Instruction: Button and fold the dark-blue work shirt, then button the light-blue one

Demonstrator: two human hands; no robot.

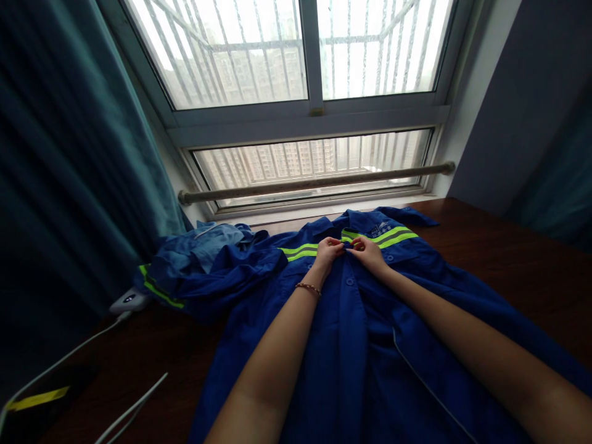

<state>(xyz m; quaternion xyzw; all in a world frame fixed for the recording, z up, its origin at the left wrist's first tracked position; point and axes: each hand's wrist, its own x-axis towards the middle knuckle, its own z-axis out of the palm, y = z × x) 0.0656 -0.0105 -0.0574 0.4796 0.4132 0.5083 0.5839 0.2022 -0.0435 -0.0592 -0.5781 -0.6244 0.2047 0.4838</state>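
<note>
A blue work jacket (pixel 296 333) with yellow-green reflective stripes lies spread on a dark wooden surface, its collar toward the window. At the front placket, level with the chest stripe, my left hand (pixel 329 250) pinches the jacket's edge. Close beside it, my right hand (pixel 365 251) pinches the same edge from the other side. What lies exactly between the fingertips is too small to make out. One button (pixel 350 282) shows on the placket just below my hands. White lettering marks the chest on the right.
A light-blue cloth (pixel 215 240) is bunched by the left sleeve. A white device (pixel 129 301) with a cable sits at the left, near a yellow strip (pixel 39 399). Behind are a barred window (pixel 309 120), a horizontal rail (pixel 319 183) and a blue curtain (pixel 87 154).
</note>
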